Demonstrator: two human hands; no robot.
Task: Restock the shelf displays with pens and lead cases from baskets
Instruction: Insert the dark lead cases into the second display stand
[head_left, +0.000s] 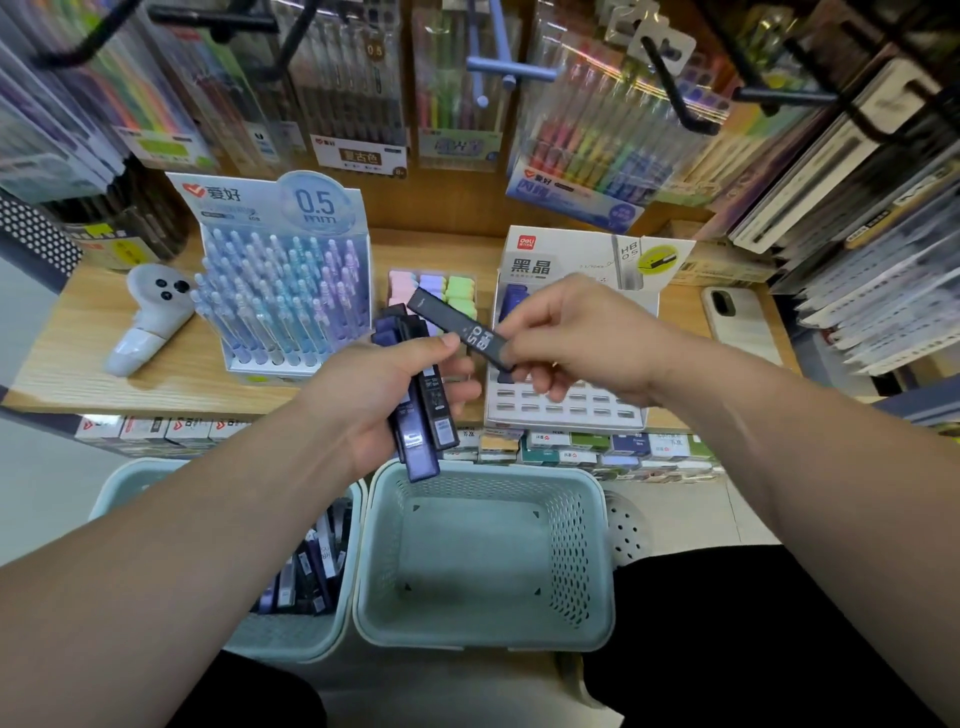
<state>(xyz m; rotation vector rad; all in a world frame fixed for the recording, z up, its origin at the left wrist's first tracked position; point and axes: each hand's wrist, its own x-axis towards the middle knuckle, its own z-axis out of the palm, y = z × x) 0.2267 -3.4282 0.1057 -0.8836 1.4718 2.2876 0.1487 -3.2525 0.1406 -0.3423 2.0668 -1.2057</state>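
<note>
Ahead, wooden shelf (78, 332) under pen packs (358, 93)

Two pale green baskets sit near, a left basket (291, 639) and a right basket (569, 545), and two stands are on the wooden shelf (78, 332) beyond: one pen display (291, 291) and one lead case display (571, 408). Of two hands, the right hand (571, 332) pinches one black lead case (462, 327) and the left hand (374, 395) grips a bundle of lead cases (421, 447), at least three. The shelf also has one white controller (150, 317) far left, one phone (737, 322) far right, and three colour stacks of erasers (432, 286)
</note>
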